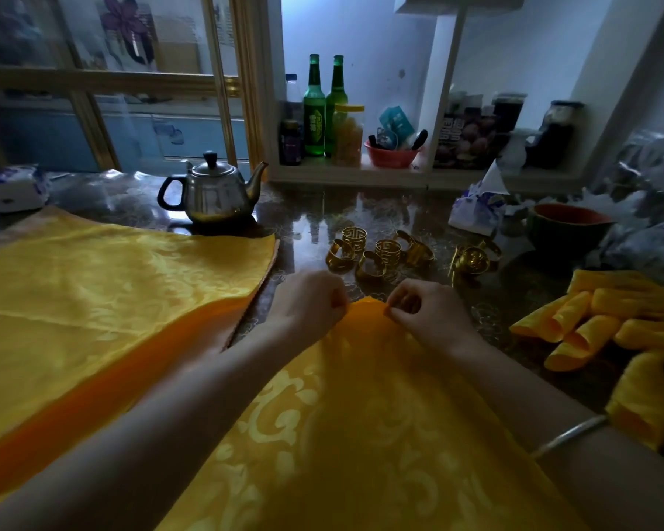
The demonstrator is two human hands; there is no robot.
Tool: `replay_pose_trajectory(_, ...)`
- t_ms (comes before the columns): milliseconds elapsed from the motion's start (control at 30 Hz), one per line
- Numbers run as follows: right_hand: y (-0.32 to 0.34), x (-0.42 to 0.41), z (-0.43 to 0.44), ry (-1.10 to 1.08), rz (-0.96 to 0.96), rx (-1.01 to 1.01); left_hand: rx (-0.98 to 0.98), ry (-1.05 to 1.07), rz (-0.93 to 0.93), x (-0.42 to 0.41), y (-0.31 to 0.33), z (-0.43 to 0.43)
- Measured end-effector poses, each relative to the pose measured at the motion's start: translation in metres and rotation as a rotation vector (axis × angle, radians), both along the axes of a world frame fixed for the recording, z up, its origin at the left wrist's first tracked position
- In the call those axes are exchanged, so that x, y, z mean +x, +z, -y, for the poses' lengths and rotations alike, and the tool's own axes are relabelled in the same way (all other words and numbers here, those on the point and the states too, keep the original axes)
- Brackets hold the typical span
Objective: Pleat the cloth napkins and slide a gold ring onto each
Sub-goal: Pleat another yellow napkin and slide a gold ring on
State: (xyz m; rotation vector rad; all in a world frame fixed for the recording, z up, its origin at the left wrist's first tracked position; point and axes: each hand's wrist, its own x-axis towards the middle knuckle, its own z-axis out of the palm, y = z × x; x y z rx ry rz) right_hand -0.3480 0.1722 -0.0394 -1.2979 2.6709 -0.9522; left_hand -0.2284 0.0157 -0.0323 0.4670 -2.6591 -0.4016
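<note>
Table (361, 212): dark, glossy top, dim light. Flat napkin stack (112, 285): yellow patterned cloth spread over the left half of the table, with an orange layer showing along its near edge. Working napkin (361, 415): yellow, scroll-patterned, lying at the near edge in the middle, running from under your forearms up to a far tip between your hands. Finished napkins (591, 323): a loose heap of rolled yellow cloth at the right edge, well apart from your hands. Teapot (211, 193): steel, upright, toward the far edge just behind the flat stack. Left hand (307, 300): fingers curled tight, thumb and fingertips pinching the far tip of the working napkin from the left. Right hand (426, 308): fingers likewise curled, pinching the same tip from the right; the two hands sit near each other, not touching. Gold rings (380, 254): a loose cluster on bare table just beyond your knuckles, none held. Bangle (568, 435): silver, on your right wrist.
</note>
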Motion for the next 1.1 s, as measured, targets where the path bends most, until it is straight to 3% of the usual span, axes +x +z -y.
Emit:
replay_pose_trajectory(167,0.002,0.013,-0.012,0.046,-0.207,0.016,-0.298,-0.083,-0.138,0.017,-0.015,-0.009)
replay_pose_trajectory(333,-0.001,0.018,-0.016,0.049,-0.233,0.103,-0.263,-0.129,-0.182,0.025,-0.016,-0.014)
replay_pose_trajectory(500,-0.005,0.021,-0.018,0.003,-0.247,0.140,-0.262,-0.111,-0.037,0.027,-0.020,-0.018)
replay_pose_trajectory(667,0.004,0.030,-0.013,0.024,-0.396,0.242,-0.282,-0.049,0.065,0.023,-0.012,-0.023)
replay_pose_trajectory(833,0.013,0.030,0.000,-0.032,-0.448,0.382,-0.171,-0.020,0.164,0.009,0.001,-0.019)
replay_pose_trajectory(1100,0.027,0.023,0.016,0.190,-0.380,0.497,-0.213,-0.105,0.394,-0.003,0.017,-0.009)
